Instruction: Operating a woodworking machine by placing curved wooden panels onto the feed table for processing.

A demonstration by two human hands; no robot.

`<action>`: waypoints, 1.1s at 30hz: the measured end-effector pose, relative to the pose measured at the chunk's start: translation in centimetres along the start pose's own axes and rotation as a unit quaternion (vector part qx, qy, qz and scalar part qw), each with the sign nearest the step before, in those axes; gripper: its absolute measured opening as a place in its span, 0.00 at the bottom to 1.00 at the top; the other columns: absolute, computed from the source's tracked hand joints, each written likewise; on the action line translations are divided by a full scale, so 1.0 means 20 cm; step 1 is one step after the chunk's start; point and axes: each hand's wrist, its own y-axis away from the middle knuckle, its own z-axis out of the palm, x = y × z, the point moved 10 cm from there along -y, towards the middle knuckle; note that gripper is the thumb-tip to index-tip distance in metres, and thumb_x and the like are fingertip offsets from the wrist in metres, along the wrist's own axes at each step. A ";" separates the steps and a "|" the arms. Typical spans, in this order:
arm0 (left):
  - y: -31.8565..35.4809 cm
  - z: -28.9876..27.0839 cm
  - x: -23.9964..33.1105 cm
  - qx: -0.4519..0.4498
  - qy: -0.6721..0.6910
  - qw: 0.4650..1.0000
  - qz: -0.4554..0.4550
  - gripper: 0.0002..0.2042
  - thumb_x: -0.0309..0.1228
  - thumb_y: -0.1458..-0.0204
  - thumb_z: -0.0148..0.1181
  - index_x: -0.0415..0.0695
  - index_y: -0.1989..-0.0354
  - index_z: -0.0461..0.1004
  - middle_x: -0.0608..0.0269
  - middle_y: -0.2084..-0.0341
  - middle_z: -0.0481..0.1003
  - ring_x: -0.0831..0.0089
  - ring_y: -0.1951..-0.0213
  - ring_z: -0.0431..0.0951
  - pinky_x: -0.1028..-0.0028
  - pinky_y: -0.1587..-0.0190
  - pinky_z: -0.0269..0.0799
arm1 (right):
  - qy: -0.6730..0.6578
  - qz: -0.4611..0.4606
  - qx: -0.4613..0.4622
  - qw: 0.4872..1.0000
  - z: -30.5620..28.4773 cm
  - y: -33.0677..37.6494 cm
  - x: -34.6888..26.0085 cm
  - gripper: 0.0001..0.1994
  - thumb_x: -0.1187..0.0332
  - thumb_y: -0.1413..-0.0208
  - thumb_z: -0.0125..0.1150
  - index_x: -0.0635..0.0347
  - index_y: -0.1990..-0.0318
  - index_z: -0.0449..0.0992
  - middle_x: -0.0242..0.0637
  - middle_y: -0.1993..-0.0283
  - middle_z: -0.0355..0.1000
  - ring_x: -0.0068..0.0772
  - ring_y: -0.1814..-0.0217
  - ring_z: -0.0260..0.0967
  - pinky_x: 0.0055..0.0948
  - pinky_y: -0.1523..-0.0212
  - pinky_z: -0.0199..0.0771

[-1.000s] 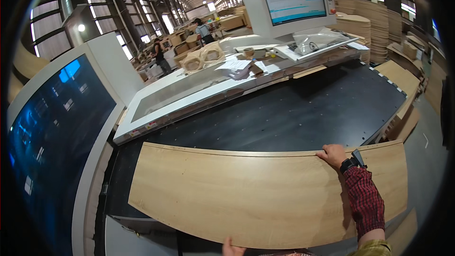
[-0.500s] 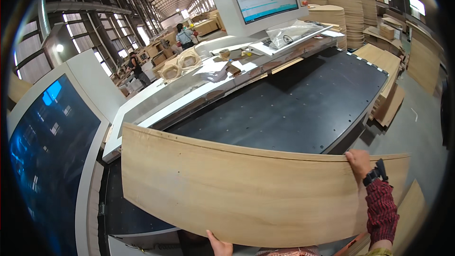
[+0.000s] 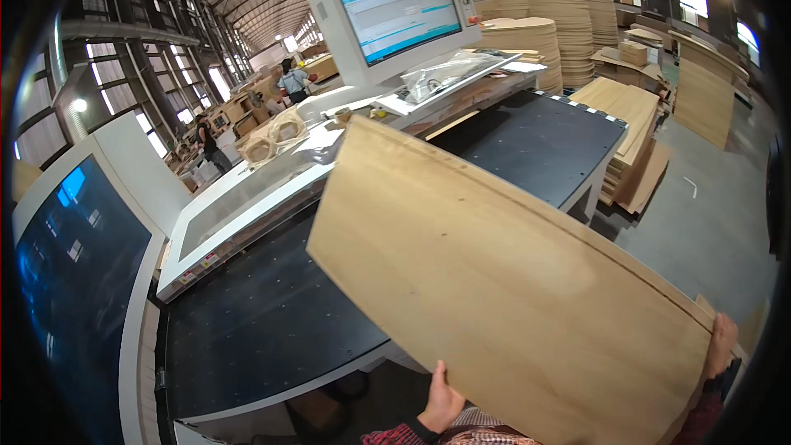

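A large light-brown wooden panel (image 3: 511,288) with a groove along its long far edge is lifted and tilted in front of me. My left hand (image 3: 443,402) is closed on its near edge, thumb on the face and the other fingers hidden beneath. At the panel's right end, my right hand (image 3: 723,344) grips the edge with curled fingers. The panel slants from upper left to lower right and covers part of the machine's black table (image 3: 255,346). Whether its far corner touches the machine cannot be made out.
A monitor (image 3: 401,16) stands on the machine behind the panel, with a clear plastic bag (image 3: 445,72) beside it. Stacked boards (image 3: 630,124) sit at the right on the floor. A dark glossy cover (image 3: 82,280) rises at the left. Two people (image 3: 292,82) are far back.
The panel has swung from nearly level to a steep slant, its right end moving right and toward me. Both hands have moved right with it; my view has shifted too.
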 end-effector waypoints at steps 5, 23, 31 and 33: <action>-0.22 0.26 -0.48 -0.069 -0.045 0.989 -0.121 0.21 0.45 0.45 0.39 0.45 0.49 0.60 0.64 0.50 0.63 0.65 0.48 0.62 0.62 0.45 0.55 | 0.038 0.149 0.037 0.987 -0.41 0.40 0.51 0.18 0.61 0.45 0.40 0.69 0.78 0.61 0.51 0.80 0.57 0.47 0.76 0.53 0.39 0.73 0.52; -0.78 1.02 -1.66 -0.380 -0.252 0.748 -0.482 0.28 0.53 0.48 0.39 0.46 0.44 0.55 0.59 0.45 0.58 0.63 0.46 0.57 0.60 0.44 0.53 | 0.348 0.373 0.112 0.853 -1.03 1.13 0.19 0.22 0.51 0.48 0.45 0.55 0.86 0.68 0.40 0.86 0.64 0.45 0.82 0.62 0.38 0.83 0.57; -0.49 1.00 -2.19 -0.308 -0.487 0.666 -0.473 0.27 0.48 0.46 0.38 0.41 0.44 0.55 0.56 0.46 0.58 0.60 0.45 0.56 0.62 0.43 0.51 | 0.358 0.569 0.073 0.737 -0.83 1.87 0.31 0.22 0.51 0.49 0.45 0.56 0.84 0.73 0.44 0.86 0.66 0.46 0.82 0.65 0.39 0.81 0.63; -0.46 0.90 -2.42 -0.336 -0.479 0.638 -0.501 0.27 0.47 0.47 0.40 0.40 0.45 0.55 0.55 0.46 0.58 0.61 0.45 0.57 0.62 0.43 0.51 | 0.358 0.600 0.059 0.712 -0.73 2.13 0.44 0.21 0.51 0.49 0.44 0.56 0.83 0.73 0.44 0.85 0.66 0.47 0.82 0.65 0.40 0.80 0.63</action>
